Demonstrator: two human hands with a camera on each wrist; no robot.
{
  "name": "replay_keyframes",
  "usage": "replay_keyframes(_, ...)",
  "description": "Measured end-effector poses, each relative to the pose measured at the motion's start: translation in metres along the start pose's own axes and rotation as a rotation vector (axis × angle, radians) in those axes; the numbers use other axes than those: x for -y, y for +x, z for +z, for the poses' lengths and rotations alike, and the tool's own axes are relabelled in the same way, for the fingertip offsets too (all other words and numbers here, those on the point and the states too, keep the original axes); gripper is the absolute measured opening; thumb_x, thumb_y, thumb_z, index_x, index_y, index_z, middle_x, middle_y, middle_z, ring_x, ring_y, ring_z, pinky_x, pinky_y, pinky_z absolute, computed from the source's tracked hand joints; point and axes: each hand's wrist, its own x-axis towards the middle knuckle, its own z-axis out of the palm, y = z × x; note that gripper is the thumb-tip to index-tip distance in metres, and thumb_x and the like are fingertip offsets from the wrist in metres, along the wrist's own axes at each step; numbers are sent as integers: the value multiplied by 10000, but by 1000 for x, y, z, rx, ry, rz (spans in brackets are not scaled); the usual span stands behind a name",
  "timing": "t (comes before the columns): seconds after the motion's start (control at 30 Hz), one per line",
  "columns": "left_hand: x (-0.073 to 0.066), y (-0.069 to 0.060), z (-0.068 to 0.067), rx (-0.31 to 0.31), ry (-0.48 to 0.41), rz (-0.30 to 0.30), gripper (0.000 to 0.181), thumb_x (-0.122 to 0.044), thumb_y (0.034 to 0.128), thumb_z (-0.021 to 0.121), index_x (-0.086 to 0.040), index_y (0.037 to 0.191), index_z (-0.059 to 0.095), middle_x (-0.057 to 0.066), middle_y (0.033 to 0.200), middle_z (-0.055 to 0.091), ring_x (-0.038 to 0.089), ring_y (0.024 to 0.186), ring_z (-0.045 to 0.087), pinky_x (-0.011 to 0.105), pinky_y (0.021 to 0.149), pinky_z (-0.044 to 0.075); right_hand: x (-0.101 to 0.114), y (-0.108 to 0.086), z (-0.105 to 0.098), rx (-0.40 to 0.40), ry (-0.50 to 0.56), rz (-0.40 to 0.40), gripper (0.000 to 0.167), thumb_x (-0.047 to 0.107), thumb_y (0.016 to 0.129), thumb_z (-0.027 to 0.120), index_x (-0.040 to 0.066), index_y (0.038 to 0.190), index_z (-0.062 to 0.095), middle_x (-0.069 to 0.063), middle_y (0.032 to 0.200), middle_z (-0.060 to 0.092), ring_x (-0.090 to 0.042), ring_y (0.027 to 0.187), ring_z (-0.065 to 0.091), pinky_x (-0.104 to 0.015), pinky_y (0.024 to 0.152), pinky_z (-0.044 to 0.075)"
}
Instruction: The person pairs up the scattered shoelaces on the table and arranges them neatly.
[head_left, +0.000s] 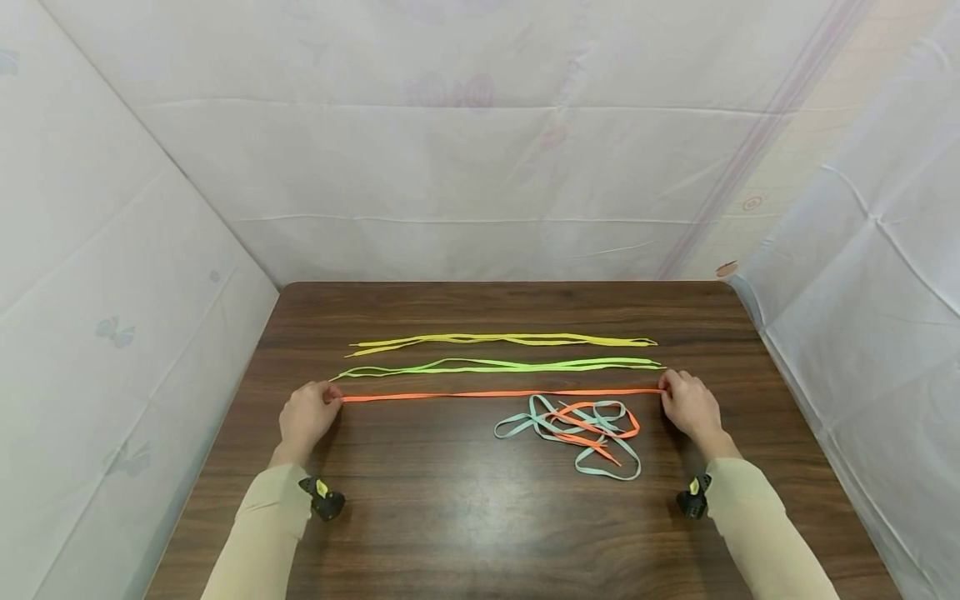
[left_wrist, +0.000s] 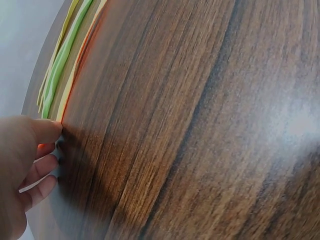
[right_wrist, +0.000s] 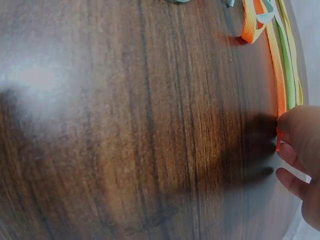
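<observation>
An orange lace point(head_left: 457, 394) is stretched nearly straight from side to side. My left hand point(head_left: 309, 414) pinches its left end between thumb and finger; in the left wrist view the hand point(left_wrist: 30, 165) is at the left edge with the lace running up from the fingertips. My right hand point(head_left: 692, 406) pinches the right end, and in the right wrist view a short orange tip point(right_wrist: 278, 142) pokes out below the thumb of that hand point(right_wrist: 302, 155). Just beyond it lie a green lace point(head_left: 495, 367) and a yellow lace point(head_left: 487, 338), each folded lengthwise in a row.
A loose tangle of a pale blue-green lace point(head_left: 630, 467) and an orange lace point(head_left: 636, 421) lies nearer me, right of centre. The dark wooden table point(head_left: 420, 533) is bordered by white cloth point(head_left: 450, 167) at the back and sides.
</observation>
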Motion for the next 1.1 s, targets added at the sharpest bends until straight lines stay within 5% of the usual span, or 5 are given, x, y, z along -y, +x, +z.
replay_keyframes(0.63,-2,-4,-1,-52,6,41,124,-146,816,653,-84,921,675,174,1014,588,324,801,582,456,581,455,5,-7,0,-48,-28,-42,137,64,795,634,35,923,593,-190,895,544,-388,795,534,-521,649,435)
replay_keyframes(1.1,-13,-15,-3,-87,13,126,190,-156,807,676,-71,976,670,191,1075,600,388,918,593,518,649,472,17,-18,-8,-38,-12,-87,209,108,821,642,44,1017,610,-182,975,563,-375,874,532,-520,689,432)
